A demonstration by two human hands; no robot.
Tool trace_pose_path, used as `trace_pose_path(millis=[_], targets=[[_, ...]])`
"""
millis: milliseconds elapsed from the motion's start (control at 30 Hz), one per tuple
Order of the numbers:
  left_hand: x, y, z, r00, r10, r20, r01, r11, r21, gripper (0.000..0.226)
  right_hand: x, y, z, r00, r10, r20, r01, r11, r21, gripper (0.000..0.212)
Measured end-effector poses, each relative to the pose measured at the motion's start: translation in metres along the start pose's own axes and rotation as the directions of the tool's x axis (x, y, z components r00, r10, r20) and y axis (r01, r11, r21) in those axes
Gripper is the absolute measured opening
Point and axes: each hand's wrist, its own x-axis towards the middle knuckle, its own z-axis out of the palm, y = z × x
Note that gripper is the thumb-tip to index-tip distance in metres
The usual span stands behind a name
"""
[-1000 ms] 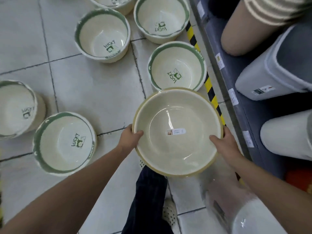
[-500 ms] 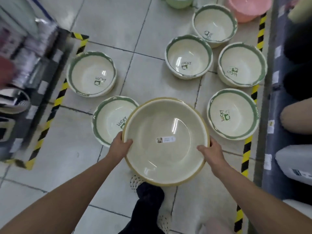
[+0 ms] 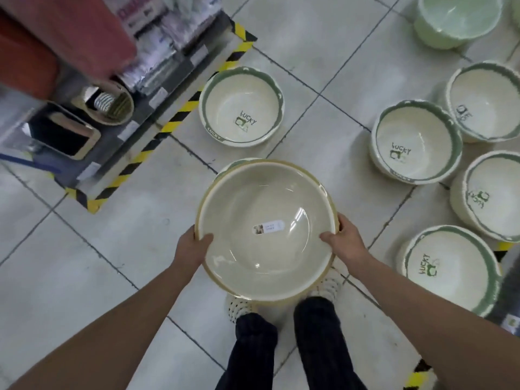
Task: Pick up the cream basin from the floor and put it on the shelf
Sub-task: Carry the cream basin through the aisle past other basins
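Carrying the cream basin [image 3: 267, 235] toward the shelf [image 3: 92, 114]

Left hand [image 3: 192, 246] and right hand [image 3: 344, 244] clamp opposite rims; shelf lies ahead-left, nearer the left hand.

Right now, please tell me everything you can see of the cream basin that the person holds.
The cream basin is round, wide and shallow, with a glossy inside that looks like plastic and a tan band on its rim. A small white label sticks to its bottom. It is empty, mouth up, nearly level, held above the tiled floor and the person's feet. The left hand and right hand grip opposite sides of the rim, thumbs inside.
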Motion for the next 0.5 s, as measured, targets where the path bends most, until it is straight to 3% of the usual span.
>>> trace_pose_path(millis=[233,500], targets=[[0.039,-0.022,0.012,0.985,-0.155,-0.076,0.145,0.981,-0.127,0.033,0.067,-0.018,0.039,0.997,0.046,0.062,-0.036,0.989,-0.141,0.055],[0.072,-0.026,0.035,0.968,-0.217,-0.127,0.197,0.968,-0.158,0.033,0.131,-0.037,0.048,0.991,0.041,0.131,-0.008,0.970,-0.242,0.051]])
